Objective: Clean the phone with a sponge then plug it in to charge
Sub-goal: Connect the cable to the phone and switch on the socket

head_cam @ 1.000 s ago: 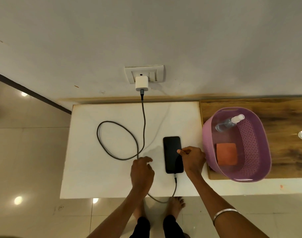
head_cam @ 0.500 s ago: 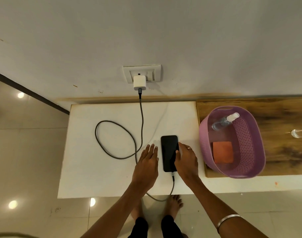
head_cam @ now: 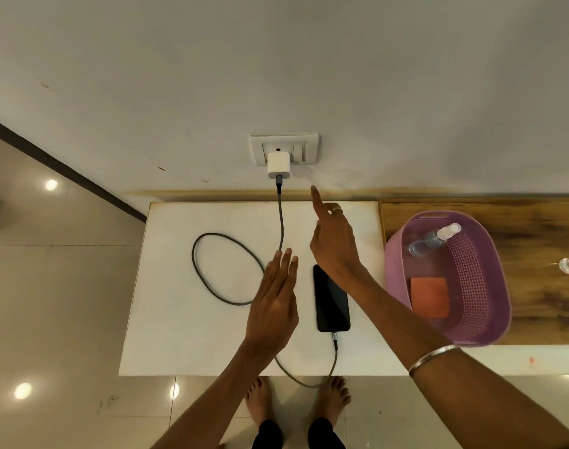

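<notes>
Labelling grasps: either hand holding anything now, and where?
Nothing held. Left hand flat and open; right hand points an index finger toward the wall socket.

Phone's (head_cam: 331,303) top corner under forearm

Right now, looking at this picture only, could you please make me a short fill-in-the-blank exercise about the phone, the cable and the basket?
1. The phone lies on the ____ table.
2. The cable runs from the phone to the ____ charger in the wall socket.
3. The orange sponge lies inside the ____ basket.
4. The spray bottle lies in the same ____.

Missing words: white; white; purple; basket
</notes>
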The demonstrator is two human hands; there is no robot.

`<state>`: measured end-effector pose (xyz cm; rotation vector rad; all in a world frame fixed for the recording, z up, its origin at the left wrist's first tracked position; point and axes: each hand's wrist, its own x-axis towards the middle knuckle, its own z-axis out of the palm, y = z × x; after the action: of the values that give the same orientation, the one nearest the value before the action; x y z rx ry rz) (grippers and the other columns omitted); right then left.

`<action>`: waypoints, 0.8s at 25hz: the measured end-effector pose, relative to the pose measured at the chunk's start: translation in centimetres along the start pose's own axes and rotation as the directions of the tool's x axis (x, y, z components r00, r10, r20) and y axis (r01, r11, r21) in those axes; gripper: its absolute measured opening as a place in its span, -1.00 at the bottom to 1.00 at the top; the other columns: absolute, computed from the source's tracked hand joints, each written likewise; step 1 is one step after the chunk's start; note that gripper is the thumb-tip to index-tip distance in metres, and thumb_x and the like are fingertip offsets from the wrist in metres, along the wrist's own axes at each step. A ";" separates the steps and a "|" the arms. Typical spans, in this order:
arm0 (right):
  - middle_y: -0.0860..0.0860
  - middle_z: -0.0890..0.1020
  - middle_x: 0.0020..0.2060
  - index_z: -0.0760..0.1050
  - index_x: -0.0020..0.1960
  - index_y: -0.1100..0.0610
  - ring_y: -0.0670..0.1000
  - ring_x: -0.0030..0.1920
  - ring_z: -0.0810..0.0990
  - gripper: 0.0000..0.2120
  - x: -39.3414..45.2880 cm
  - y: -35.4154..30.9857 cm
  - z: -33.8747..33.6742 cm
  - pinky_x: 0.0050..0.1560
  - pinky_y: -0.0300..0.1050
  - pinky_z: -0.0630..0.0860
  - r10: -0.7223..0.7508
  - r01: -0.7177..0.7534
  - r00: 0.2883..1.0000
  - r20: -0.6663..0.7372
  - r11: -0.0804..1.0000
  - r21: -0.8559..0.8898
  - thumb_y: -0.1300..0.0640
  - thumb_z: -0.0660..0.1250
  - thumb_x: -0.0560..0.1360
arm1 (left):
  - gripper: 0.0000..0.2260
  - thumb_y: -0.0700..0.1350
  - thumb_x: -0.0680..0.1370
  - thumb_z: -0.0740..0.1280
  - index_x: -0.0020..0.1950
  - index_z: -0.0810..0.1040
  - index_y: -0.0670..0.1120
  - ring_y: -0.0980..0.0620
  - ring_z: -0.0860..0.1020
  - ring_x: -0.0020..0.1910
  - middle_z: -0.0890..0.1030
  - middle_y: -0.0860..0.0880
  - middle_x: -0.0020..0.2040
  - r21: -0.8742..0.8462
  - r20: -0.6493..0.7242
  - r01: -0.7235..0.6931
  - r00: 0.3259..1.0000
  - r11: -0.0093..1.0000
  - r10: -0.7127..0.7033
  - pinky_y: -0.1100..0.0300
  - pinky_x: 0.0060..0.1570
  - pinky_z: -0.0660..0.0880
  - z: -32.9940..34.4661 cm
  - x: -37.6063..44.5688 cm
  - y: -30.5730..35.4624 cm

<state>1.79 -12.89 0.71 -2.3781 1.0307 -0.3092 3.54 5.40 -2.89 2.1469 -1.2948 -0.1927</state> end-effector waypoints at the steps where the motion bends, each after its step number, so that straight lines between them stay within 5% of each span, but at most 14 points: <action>1: 0.17 0.47 0.24 -0.05 0.57 -0.09 0.06 0.09 0.56 -0.14 0.8 -0.7 -0.3 -0.02 -0.15 0.55 -0.015 0.016 1.000 0.007 1.000 -0.026 0.39 0.30 0.48 | -0.43 -0.40 0.58 0.24 0.58 0.21 -0.23 -0.10 0.09 0.62 0.22 -0.16 0.60 0.011 -0.017 0.022 1.000 1.000 -0.022 -0.10 0.52 0.27 -0.4 0.6 -0.1; 5: 0.20 0.45 0.22 -0.18 0.56 -0.18 0.09 0.02 0.57 0.05 2.7 -2.5 -0.8 -0.08 -0.07 0.59 -0.031 0.036 0.996 0.083 0.997 -0.069 0.45 0.36 0.39 | -0.52 -0.26 0.68 0.14 0.60 0.14 -0.23 -0.11 0.02 0.63 0.13 -0.16 0.63 0.019 -0.056 0.106 0.993 0.994 -0.105 -0.16 0.52 0.25 -2.0 2.7 -1.0; 12: 0.37 0.29 0.38 -0.20 0.58 -0.08 0.10 -0.22 0.56 -0.10 5.6 -3.8 -0.1 -0.37 -0.15 0.40 0.021 0.035 0.980 0.197 0.961 -0.275 0.31 0.29 0.49 | -0.53 -0.24 0.69 0.11 0.59 0.13 -0.26 -0.08 0.01 0.64 0.13 -0.16 0.63 -0.005 -0.084 0.166 0.983 0.986 -0.166 -0.17 0.52 0.25 -4.2 3.9 -1.4; 20: 0.34 0.31 0.33 -0.25 0.56 -0.12 0.06 -0.31 0.55 -0.09 5.0 -2.9 -1.8 -0.41 -0.17 0.45 0.046 0.005 0.972 0.232 0.977 -0.213 0.30 0.29 0.50 | -0.54 -0.24 0.70 0.11 0.59 0.13 -0.25 -0.09 0.02 0.63 0.13 -0.15 0.62 0.027 -0.030 0.176 0.984 0.984 -0.175 -0.12 0.54 0.23 -4.8 4.1 -0.6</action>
<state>6.23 -15.52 3.82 -2.5150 1.0174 0.0968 8.12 4.24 1.32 2.2816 -1.0993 -0.2167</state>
